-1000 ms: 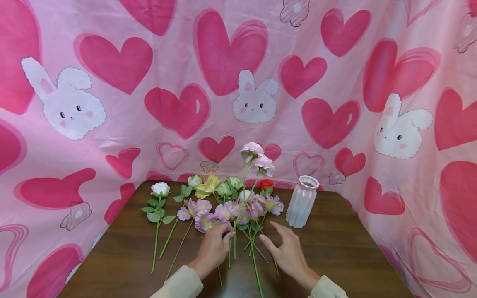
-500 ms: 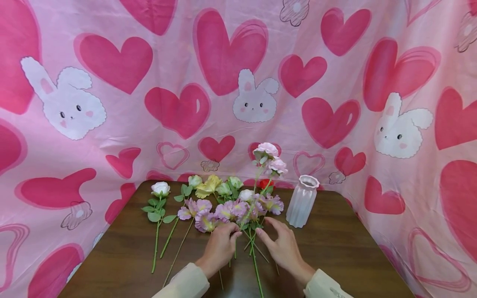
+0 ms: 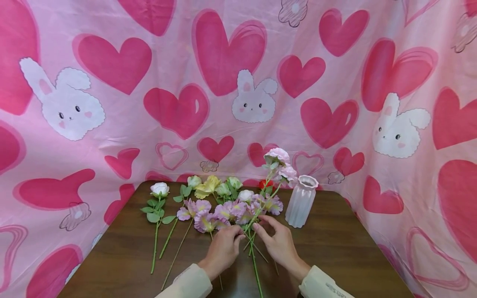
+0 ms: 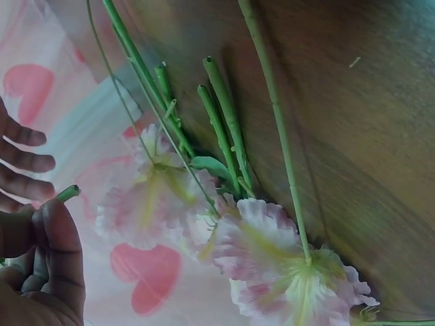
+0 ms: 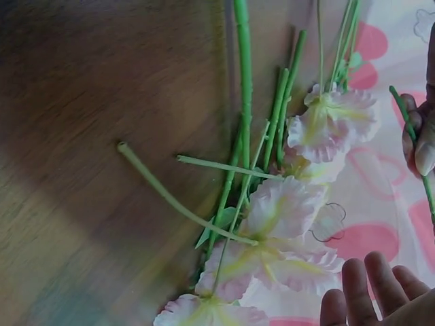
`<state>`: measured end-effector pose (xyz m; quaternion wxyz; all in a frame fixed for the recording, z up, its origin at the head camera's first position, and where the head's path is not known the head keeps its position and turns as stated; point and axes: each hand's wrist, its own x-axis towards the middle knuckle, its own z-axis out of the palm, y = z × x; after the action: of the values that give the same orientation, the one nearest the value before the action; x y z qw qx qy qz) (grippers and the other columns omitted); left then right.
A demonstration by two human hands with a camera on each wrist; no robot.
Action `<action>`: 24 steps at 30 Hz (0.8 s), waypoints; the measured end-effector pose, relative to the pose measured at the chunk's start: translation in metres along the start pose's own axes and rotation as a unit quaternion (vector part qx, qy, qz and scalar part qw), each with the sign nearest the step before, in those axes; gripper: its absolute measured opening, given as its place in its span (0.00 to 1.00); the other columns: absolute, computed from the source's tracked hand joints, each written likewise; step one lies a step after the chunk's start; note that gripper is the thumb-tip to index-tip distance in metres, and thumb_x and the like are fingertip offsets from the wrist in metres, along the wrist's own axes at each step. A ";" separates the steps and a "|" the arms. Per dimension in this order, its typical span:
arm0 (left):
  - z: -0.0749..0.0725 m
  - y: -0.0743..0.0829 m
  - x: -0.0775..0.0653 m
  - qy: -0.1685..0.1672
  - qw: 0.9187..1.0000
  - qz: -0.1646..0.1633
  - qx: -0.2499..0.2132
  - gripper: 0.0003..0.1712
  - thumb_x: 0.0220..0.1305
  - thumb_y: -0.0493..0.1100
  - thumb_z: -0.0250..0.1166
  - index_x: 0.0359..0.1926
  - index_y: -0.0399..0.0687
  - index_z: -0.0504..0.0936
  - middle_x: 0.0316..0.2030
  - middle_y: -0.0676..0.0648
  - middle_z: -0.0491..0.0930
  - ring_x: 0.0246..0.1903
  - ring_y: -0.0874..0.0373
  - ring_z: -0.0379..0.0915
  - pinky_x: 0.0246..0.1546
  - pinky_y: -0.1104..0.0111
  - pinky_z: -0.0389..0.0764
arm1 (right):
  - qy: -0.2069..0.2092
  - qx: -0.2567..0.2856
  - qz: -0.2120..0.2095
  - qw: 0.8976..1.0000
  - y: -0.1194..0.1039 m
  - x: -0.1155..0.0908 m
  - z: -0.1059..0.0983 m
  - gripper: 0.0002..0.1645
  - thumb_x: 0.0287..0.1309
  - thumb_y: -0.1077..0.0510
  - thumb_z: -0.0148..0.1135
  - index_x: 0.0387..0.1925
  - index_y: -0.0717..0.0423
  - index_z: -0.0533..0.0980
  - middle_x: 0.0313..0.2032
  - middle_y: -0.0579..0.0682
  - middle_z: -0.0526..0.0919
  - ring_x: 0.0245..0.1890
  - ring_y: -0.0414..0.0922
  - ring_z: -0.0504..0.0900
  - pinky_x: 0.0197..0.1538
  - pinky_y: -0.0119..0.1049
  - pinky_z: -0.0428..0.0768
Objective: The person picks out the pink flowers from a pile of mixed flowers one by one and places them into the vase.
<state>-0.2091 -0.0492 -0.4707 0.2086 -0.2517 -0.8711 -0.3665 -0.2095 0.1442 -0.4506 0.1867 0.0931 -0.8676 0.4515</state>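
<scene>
My left hand pinches the green stem of a pink two-bloom flower near its lower end. The cut tip of that stem pokes out past the thumb in the left wrist view. The blooms stand up above the table, leaning right toward the vase. My right hand is beside the stem, fingers extended and apart, holding nothing. Beneath and behind both hands lie light purple ruffled flowers, their stems crossing on the wood.
A pearly white fluted vase stands at the right. White roses, a yellow flower, pale green buds and a red flower lie along the back of the brown table. A pink heart-patterned cloth hangs behind.
The left hand has carried the pink flower to the right, and its blooms lean further toward the vase. The right hand has shifted slightly left, closer to the stem.
</scene>
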 end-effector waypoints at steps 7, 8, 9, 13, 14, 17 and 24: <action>0.004 0.002 -0.001 0.006 1.000 0.019 0.000 0.08 0.64 0.34 0.71 0.31 0.50 0.82 0.28 0.55 0.82 0.28 0.65 0.76 0.30 0.67 0.78 | 0.009 0.030 0.023 0.999 -0.006 0.004 0.001 0.16 0.62 0.44 0.72 0.44 0.49 0.86 0.32 0.40 0.87 0.34 0.38 0.83 0.37 0.33 0.79; 0.004 0.003 -0.001 0.006 1.000 0.020 -0.002 0.08 0.64 0.34 0.71 0.31 0.50 0.82 0.28 0.56 0.82 0.28 0.66 0.76 0.30 0.67 0.78 | 0.009 0.037 0.025 0.999 -0.006 0.005 0.001 0.14 0.63 0.44 0.71 0.41 0.48 0.86 0.30 0.41 0.86 0.32 0.38 0.82 0.35 0.33 0.78; 0.004 0.003 -0.001 0.005 1.000 0.020 -0.004 0.09 0.64 0.34 0.71 0.31 0.51 0.82 0.28 0.56 0.82 0.28 0.66 0.75 0.30 0.68 0.78 | 0.009 0.044 0.028 0.999 -0.006 0.005 0.001 0.13 0.63 0.43 0.71 0.39 0.47 0.86 0.28 0.41 0.85 0.30 0.38 0.81 0.33 0.32 0.77; 0.004 0.004 0.000 0.002 1.000 0.022 -0.004 0.09 0.64 0.33 0.71 0.31 0.50 0.82 0.28 0.56 0.82 0.28 0.67 0.75 0.30 0.68 0.77 | 0.012 0.069 0.035 0.997 -0.006 0.008 0.001 0.12 0.64 0.45 0.70 0.32 0.47 0.85 0.22 0.45 0.81 0.23 0.38 0.76 0.28 0.32 0.73; 0.004 0.004 0.000 0.002 1.000 0.023 -0.004 0.09 0.64 0.33 0.71 0.31 0.50 0.82 0.28 0.56 0.82 0.28 0.67 0.74 0.30 0.68 0.77 | 0.012 0.075 0.037 0.996 -0.006 0.008 0.001 0.12 0.65 0.47 0.70 0.30 0.48 0.85 0.21 0.47 0.80 0.22 0.39 0.75 0.27 0.32 0.72; 0.005 0.004 0.000 0.002 1.000 0.027 -0.001 0.08 0.64 0.33 0.71 0.31 0.48 0.82 0.28 0.56 0.81 0.28 0.67 0.74 0.30 0.69 0.77 | 0.011 0.090 0.042 0.995 -0.007 0.009 0.000 0.12 0.65 0.51 0.70 0.29 0.53 0.85 0.21 0.49 0.81 0.22 0.38 0.75 0.26 0.31 0.72; 0.006 0.004 0.000 -0.005 0.999 0.030 0.010 0.08 0.64 0.34 0.70 0.31 0.50 0.82 0.28 0.56 0.81 0.27 0.68 0.73 0.29 0.69 0.76 | -0.005 0.121 0.072 0.990 -0.011 0.010 0.000 0.13 0.67 0.58 0.68 0.26 0.60 0.83 0.20 0.45 0.85 0.22 0.48 0.81 0.22 0.29 0.68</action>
<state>-0.2079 -0.0421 -0.4727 0.2177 -0.2772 -0.8678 -0.3501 -0.2143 0.1381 -0.4379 0.1365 0.0547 -0.8121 0.5647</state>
